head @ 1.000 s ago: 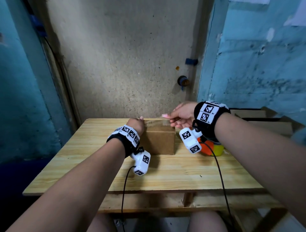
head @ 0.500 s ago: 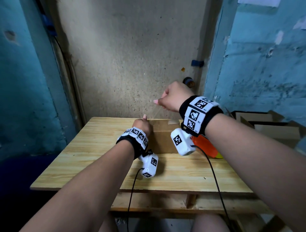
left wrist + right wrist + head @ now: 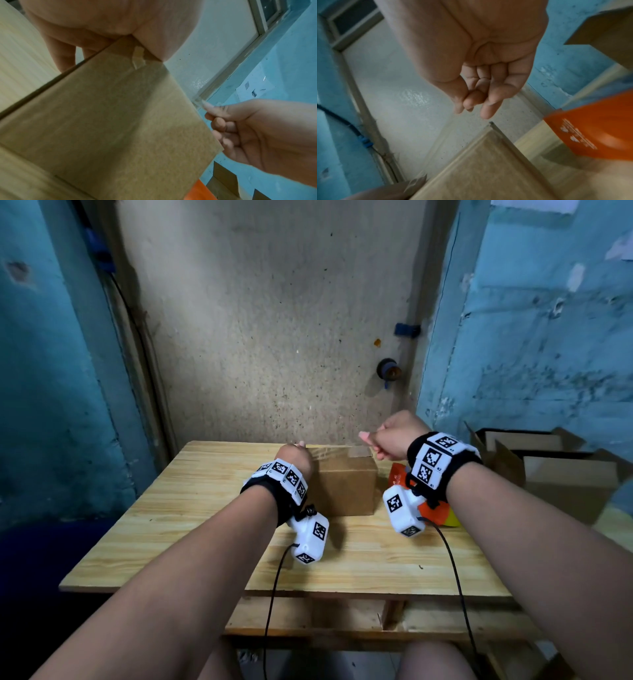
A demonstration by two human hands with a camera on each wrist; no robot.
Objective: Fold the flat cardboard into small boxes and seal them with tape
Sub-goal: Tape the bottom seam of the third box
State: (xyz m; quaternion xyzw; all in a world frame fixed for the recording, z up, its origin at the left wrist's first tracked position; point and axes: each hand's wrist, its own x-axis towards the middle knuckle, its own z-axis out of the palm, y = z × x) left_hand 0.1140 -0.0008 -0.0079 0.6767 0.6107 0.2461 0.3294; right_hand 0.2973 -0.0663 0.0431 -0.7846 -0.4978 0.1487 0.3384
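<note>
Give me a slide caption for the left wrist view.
Left hand holds the box on the table while the right hand pinches clear tape at its far corner.

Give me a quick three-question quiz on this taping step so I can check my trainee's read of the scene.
1. True or false: the left hand holds the small box at its right end.
2. The object on the table, right of the small box, is: A orange, B green, C black.
3. Fill in: the right hand pinches a strip of clear ____.

Key: 1 false, it holds the left end. 2 A. 3 tape.
</note>
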